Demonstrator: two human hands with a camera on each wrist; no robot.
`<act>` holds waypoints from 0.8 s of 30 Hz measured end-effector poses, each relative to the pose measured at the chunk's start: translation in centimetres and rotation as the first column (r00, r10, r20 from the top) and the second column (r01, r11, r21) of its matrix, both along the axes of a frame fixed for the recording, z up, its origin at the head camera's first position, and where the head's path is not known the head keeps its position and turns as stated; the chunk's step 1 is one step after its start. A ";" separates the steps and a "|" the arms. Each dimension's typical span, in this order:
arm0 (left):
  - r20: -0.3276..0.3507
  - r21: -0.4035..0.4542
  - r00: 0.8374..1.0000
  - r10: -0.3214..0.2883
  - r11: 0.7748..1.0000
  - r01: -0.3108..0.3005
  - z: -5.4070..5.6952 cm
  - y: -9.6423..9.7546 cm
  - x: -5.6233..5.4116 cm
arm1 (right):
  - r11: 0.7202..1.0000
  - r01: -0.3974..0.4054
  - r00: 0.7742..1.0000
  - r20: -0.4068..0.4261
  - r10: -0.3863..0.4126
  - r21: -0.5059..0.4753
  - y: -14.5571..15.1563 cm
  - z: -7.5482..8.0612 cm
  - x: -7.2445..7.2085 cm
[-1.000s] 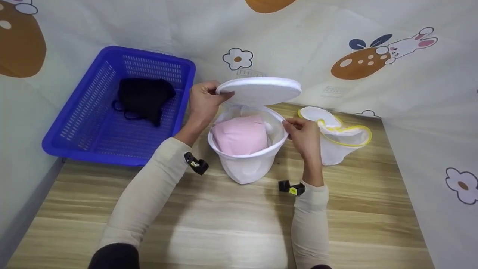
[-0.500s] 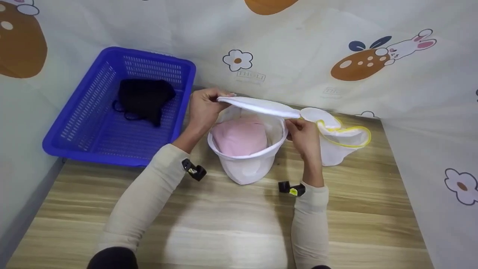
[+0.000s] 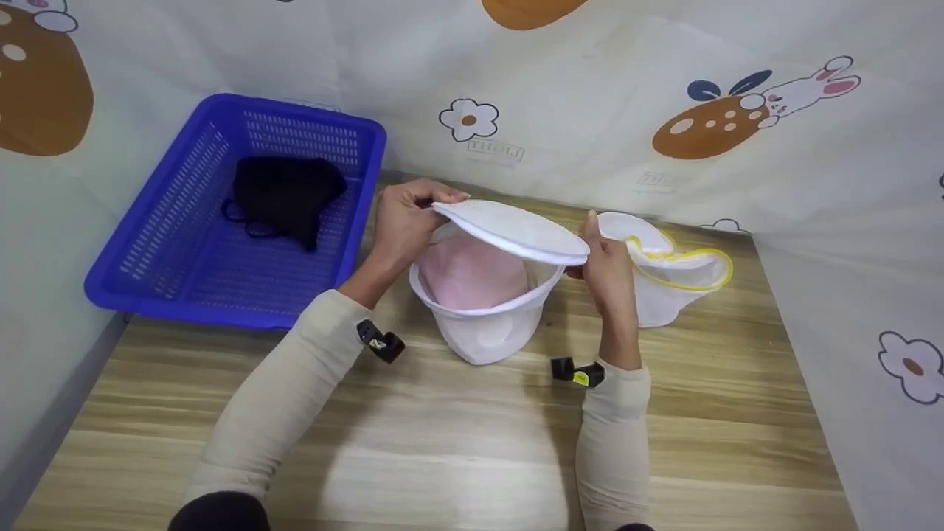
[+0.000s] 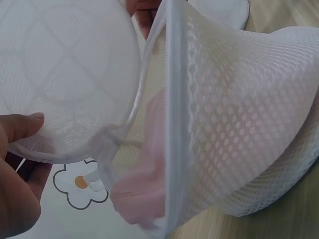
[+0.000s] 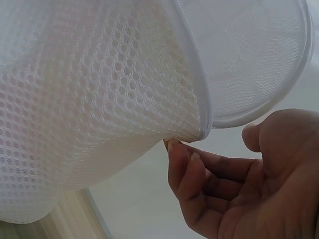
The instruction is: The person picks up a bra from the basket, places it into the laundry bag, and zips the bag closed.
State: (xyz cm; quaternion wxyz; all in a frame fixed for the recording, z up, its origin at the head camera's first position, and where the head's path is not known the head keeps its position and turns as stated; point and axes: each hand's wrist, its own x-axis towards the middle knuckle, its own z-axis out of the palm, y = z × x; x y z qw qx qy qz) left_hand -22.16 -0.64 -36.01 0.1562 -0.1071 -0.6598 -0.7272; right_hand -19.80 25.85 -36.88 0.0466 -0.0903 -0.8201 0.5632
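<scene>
A white mesh laundry bag (image 3: pixel 487 332) stands upright on the wooden table, its round top flap (image 3: pixel 516 228) raised at a slant over the mouth. Inside lies a smooth pink garment (image 3: pixel 472 273), partly covered by the flap in the head view. My left hand (image 3: pixel 405 221) pinches the flap's left edge between thumb and fingers. At the right side of the bag, my right hand (image 3: pixel 608 276) has its fingers curled with the tips at the mesh just below the rim (image 5: pixel 204 117). Its thumb (image 5: pixel 251 137) is lifted apart, close to the flap's edge.
Left of the bag stands a blue plastic basket (image 3: pixel 110 299) with a black garment (image 3: pixel 284 195) with thin straps inside. A second white mesh bag (image 3: pixel 664 302) with yellow trim stands right of my right hand. A patterned sheet (image 3: pixel 575 110) hangs behind the table.
The flap has come down from nearly upright to a slant over the mouth, its right end lowering toward my right hand. My right thumb has lifted off the rim.
</scene>
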 end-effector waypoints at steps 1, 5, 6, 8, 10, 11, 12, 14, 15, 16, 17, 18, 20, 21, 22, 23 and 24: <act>-0.002 -0.001 1.000 -0.007 1.000 0.007 0.0 0.0 0.0 | 1.000 -0.010 1.000 -0.003 0.010 0.016 0.1 0.0 0.1; -0.020 -0.011 0.999 -0.036 0.999 0.035 -0.2 -0.1 0.2 | 0.995 -0.063 0.998 -0.016 0.064 0.073 0.2 -0.1 0.2; -0.024 -0.021 0.999 -0.037 0.999 0.036 -0.2 -0.1 0.3 | 0.994 -0.079 0.997 -0.016 0.080 0.080 0.2 -0.1 0.2; -0.031 -0.041 0.999 -0.039 0.998 0.038 -0.3 -0.1 0.4 | 0.991 -0.109 0.994 -0.020 0.111 0.084 0.2 -0.2 0.3; -0.038 -0.073 0.999 -0.035 0.997 0.032 -0.4 -0.2 0.5 | 0.987 -0.130 0.991 -0.029 0.133 0.092 0.2 -0.2 0.3; -0.044 -0.090 0.998 -0.033 0.996 0.029 -0.5 -0.3 0.5 | 0.986 -0.137 0.990 -0.032 0.140 0.090 0.2 -0.2 0.3; -0.049 -0.108 0.998 -0.031 0.994 0.026 -0.6 -0.3 0.5 | 0.986 -0.140 0.989 -0.034 0.144 0.093 0.2 -0.3 0.3; -0.067 -0.147 0.997 -0.030 0.989 0.020 -0.7 -0.4 0.5 | 0.984 -0.142 0.989 -0.030 0.146 0.108 0.2 -0.2 0.3; -0.078 -0.166 0.997 -0.029 0.986 0.016 -0.7 -0.5 0.5 | 0.983 -0.143 0.989 -0.023 0.146 0.114 0.2 -0.2 0.3; -0.091 -0.183 0.995 -0.028 0.983 0.011 -0.7 -0.5 0.5 | 0.983 -0.141 0.989 -0.014 0.144 0.114 0.1 -0.2 0.3; -0.105 -0.196 0.994 -0.032 0.981 0.011 -0.7 -0.5 0.6 | 0.984 -0.139 0.990 -0.005 0.141 0.114 0.1 -0.1 0.2; -0.119 -0.210 0.992 -0.035 0.978 0.009 -0.8 -0.6 0.6 | 0.982 -0.140 0.990 0.004 0.141 0.124 0.1 -0.1 0.2; -0.149 -0.230 0.988 -0.046 0.973 0.011 -0.8 -0.7 0.6 | 0.981 -0.140 0.990 0.021 0.139 0.137 0.0 -0.1 0.2; -0.160 -0.237 0.986 -0.055 0.972 0.015 -0.9 -0.7 0.6 | 0.980 -0.142 0.990 0.027 0.139 0.138 0.0 -0.1 0.1; -0.169 -0.242 0.984 -0.064 0.970 0.021 -0.9 -0.7 0.6 | 0.981 -0.142 0.990 0.032 0.139 0.135 0.0 -0.1 0.1; -0.172 -0.244 0.983 -0.072 0.969 0.029 -0.9 -0.8 0.6 | 0.981 -0.143 0.990 0.039 0.139 0.131 0.0 -0.1 0.1; -0.169 -0.243 0.983 -0.077 0.969 0.034 -1.0 -0.9 0.7 | 0.983 -0.142 0.990 0.044 0.138 0.120 -0.1 -0.2 0.1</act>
